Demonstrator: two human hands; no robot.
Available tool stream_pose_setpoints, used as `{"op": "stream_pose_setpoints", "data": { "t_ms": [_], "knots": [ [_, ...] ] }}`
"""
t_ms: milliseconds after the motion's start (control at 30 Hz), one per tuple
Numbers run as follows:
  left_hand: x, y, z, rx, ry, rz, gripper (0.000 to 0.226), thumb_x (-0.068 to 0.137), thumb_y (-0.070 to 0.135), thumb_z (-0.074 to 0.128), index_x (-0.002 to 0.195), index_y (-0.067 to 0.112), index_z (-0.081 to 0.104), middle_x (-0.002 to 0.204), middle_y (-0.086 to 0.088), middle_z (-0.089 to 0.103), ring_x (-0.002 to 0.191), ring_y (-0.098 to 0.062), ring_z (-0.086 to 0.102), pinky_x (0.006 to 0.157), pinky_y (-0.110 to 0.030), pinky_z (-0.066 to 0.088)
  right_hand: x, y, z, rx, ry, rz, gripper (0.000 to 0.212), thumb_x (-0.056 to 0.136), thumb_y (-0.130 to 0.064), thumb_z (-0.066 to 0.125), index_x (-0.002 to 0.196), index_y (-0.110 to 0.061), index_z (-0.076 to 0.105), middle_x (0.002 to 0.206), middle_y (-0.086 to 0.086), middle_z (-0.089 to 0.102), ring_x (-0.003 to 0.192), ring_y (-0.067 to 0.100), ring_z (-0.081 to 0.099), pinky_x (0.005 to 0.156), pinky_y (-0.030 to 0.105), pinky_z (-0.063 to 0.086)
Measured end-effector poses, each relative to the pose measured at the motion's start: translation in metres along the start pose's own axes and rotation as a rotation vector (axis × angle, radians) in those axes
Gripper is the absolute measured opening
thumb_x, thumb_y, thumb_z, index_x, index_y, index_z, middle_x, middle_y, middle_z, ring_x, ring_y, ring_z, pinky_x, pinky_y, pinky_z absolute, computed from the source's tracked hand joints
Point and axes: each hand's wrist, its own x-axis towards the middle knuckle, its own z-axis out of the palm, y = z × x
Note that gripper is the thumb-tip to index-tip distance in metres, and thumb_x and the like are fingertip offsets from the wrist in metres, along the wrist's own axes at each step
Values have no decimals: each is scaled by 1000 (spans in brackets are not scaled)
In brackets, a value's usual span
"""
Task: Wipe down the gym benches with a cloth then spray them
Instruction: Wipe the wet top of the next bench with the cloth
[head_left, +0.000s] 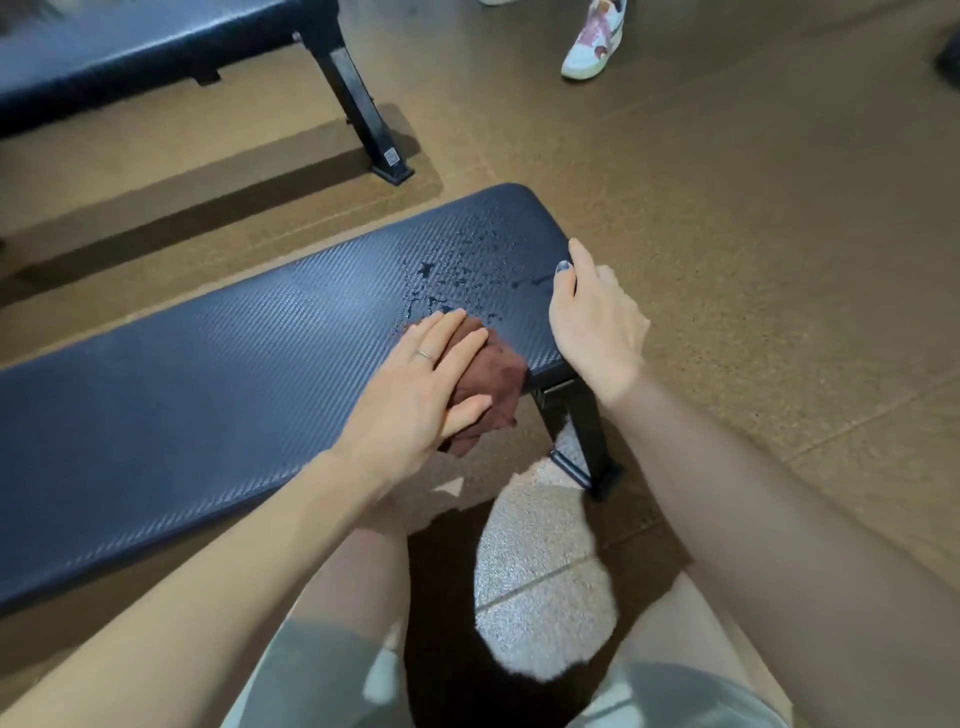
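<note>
Brown cloth (485, 382) lies mid-frame on the near edge of the dark bench (218, 374), pressed flat under the left hand (415, 395) (fingers straight). The right hand (592, 322) curls round the bench's end, beside scattered droplets (467, 260).

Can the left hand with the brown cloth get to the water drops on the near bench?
Probably yes: the left hand presses the brown cloth just beside the water drops, nothing between.
</note>
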Motion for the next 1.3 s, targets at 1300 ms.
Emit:
{"op": "stream_pose_setpoints", "data": {
  "t_ms": [1300],
  "knots": [
    [131,-62,-9,-171,56,225,60,102,46,35,146,10,54,154,-18,46,143,-42,42,119,-55,32,0,-13,17,-34,216,256,44,109,-34,27,142,-32,56,130,6,68,115,35,61,93,42,44]
  ]
}}
